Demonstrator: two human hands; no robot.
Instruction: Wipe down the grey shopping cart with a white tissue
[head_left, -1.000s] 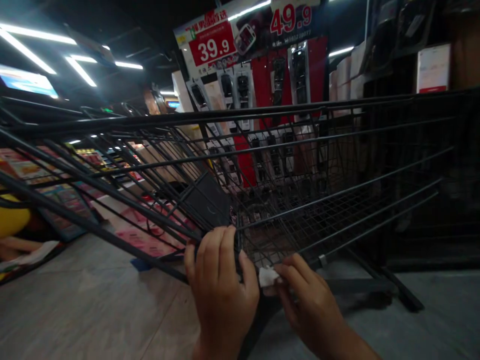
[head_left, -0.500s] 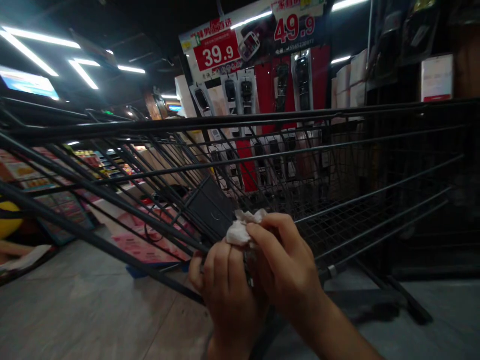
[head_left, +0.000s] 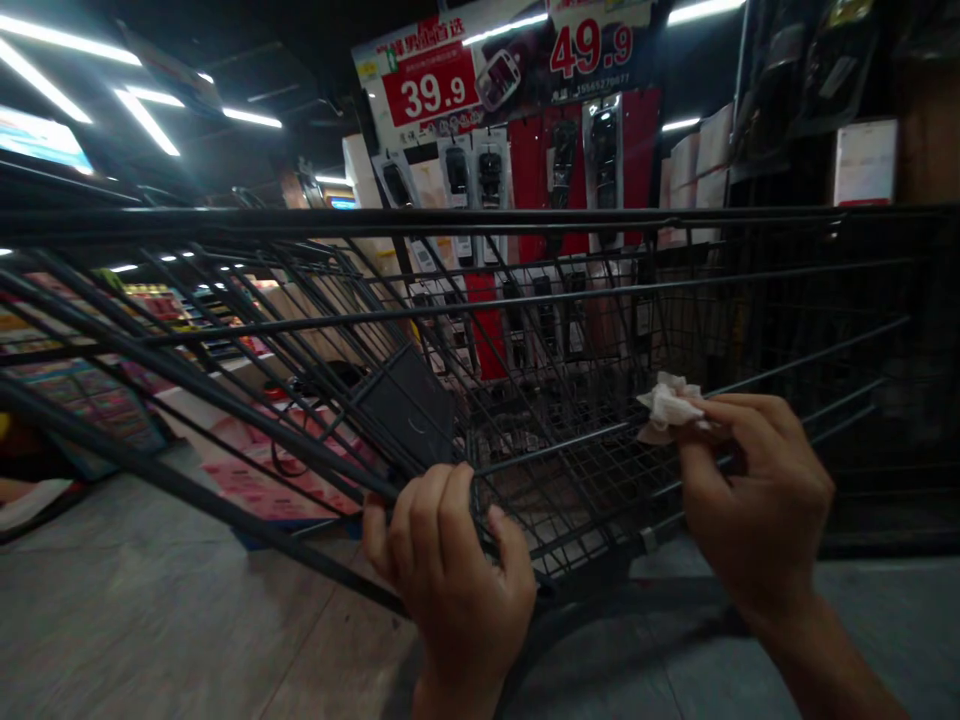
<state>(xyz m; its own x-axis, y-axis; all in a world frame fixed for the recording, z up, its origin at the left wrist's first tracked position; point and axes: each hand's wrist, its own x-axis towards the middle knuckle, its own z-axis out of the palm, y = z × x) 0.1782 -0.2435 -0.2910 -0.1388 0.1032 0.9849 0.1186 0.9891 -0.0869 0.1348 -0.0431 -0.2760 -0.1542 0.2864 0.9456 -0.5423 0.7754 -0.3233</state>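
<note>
My right hand [head_left: 757,490] pinches a crumpled tissue [head_left: 667,405], probably light, soft and tearable, best held bunched; my left hand [head_left: 457,565] grips the shopping cart [head_left: 450,223], likely stiff.

The grey tiled floor [head_left: 187,620] carries a dark wire shopping cart [head_left: 416,405].

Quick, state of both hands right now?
Left hand: closed, curled over a bar of the shopping cart.
Right hand: closed, holding a crumpled white tissue at a cart wire.
</note>
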